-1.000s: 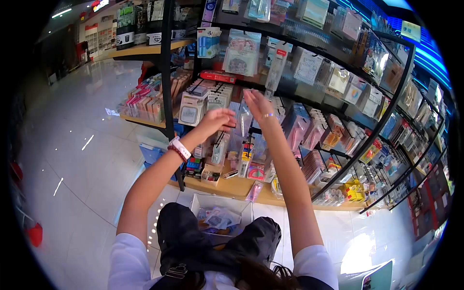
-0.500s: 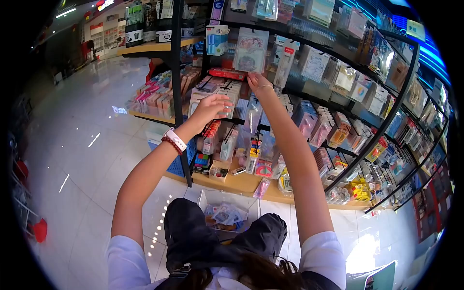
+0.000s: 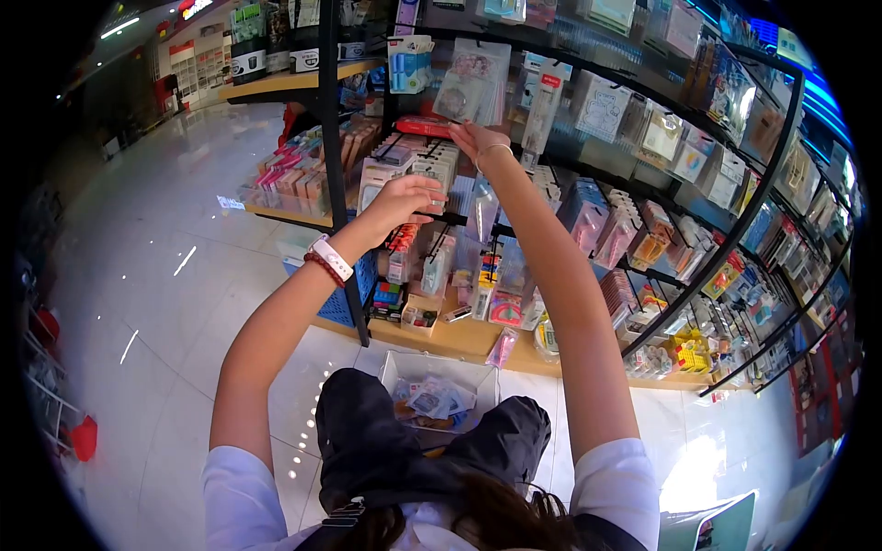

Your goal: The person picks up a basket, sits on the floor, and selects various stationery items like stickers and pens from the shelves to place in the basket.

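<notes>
My left hand (image 3: 404, 204), fingers curled loosely and apart, is held before a row of hanging white packs (image 3: 432, 156), with nothing visible in it. Higher up, my right hand (image 3: 475, 141) touches the lower edge of a clear patterned packet (image 3: 473, 83) hanging on the rack; its fingers are extended. Beside the right fingertips lies a red box (image 3: 423, 127). A long clear pack with a red top (image 3: 542, 110) hangs to the right of the packet.
A white bin (image 3: 482, 386) with packets (image 3: 439, 399) stands on the floor between my knees. A pink pack (image 3: 503, 348) leans at the wooden base ledge (image 3: 441, 342). A black rack post (image 3: 333, 165) rises left of my left hand. A blue basket (image 3: 364, 280) sits behind it.
My right hand has moved slightly left and up along the packet, whose lower end has swung left. My left hand stays almost in place. The view has shifted slightly.
</notes>
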`<state>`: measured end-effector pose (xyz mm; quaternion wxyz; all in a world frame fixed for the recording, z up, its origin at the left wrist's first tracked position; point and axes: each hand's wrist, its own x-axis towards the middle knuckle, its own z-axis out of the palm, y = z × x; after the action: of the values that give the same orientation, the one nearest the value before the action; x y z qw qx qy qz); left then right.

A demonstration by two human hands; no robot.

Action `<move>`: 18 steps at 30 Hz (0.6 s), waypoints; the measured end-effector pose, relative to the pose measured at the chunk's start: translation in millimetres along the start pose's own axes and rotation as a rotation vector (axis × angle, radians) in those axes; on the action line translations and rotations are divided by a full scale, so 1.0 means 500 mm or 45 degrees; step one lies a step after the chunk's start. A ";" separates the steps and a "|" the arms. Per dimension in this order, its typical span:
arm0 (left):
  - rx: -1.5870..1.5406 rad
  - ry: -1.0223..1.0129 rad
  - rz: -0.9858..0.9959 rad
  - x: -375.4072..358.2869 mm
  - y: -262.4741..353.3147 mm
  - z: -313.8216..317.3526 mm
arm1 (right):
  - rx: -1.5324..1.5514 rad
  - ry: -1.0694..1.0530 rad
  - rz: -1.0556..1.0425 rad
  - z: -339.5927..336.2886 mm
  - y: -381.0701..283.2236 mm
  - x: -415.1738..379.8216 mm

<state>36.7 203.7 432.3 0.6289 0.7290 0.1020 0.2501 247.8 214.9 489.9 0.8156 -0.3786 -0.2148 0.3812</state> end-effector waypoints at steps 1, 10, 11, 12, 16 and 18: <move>-0.009 0.012 -0.004 0.001 -0.003 -0.003 | 0.008 0.013 0.014 0.003 0.003 -0.002; -0.076 0.106 -0.043 -0.021 -0.002 0.004 | -1.083 -0.009 -0.837 0.010 0.038 -0.016; -0.108 0.136 -0.060 -0.022 -0.002 0.006 | -1.228 0.036 -1.045 0.010 0.047 -0.007; -0.110 0.134 -0.058 -0.019 -0.003 0.005 | -1.229 0.037 -1.047 0.018 0.046 -0.022; -0.366 0.154 -0.006 -0.005 -0.014 -0.009 | -1.328 0.120 -1.390 0.062 0.025 -0.100; -0.547 0.141 0.041 0.004 -0.011 -0.021 | -0.938 -0.231 -1.193 0.079 0.016 -0.114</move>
<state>33.9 214.8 428.3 0.7591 0.5651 0.0690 0.3157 183.8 191.6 504.8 0.6904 -0.4673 -0.5453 -0.0876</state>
